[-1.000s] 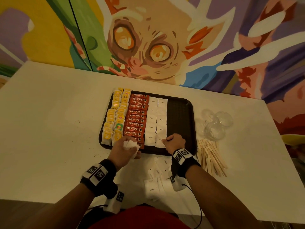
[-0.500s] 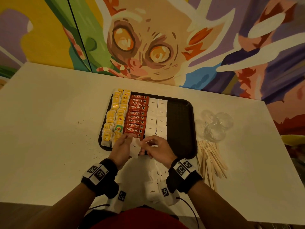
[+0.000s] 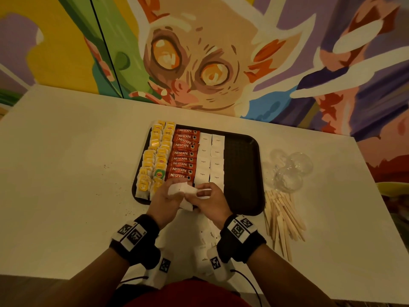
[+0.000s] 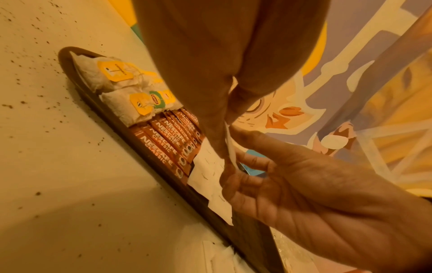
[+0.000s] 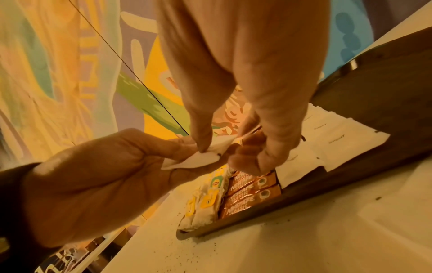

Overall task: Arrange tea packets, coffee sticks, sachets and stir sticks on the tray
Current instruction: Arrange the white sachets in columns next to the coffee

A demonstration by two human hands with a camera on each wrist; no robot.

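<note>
Left hand [image 3: 164, 199] holds a small stack of white sachets [image 3: 181, 189] over the tray's [image 3: 242, 173] near edge, right hand [image 3: 212, 199] pinching one off it, likely to extend the sugar rows [image 3: 210, 161]; stir sticks [image 3: 284, 214] wait on the surface.

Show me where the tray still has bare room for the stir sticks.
The bare patch is the tray's right strip, between the sugar sachets and the right rim. The left is crowded: tea bags, then coffee sticks, then sachets. Both hands hold sachets over the near edge. The stir sticks lie on the table beside that rim.
</note>
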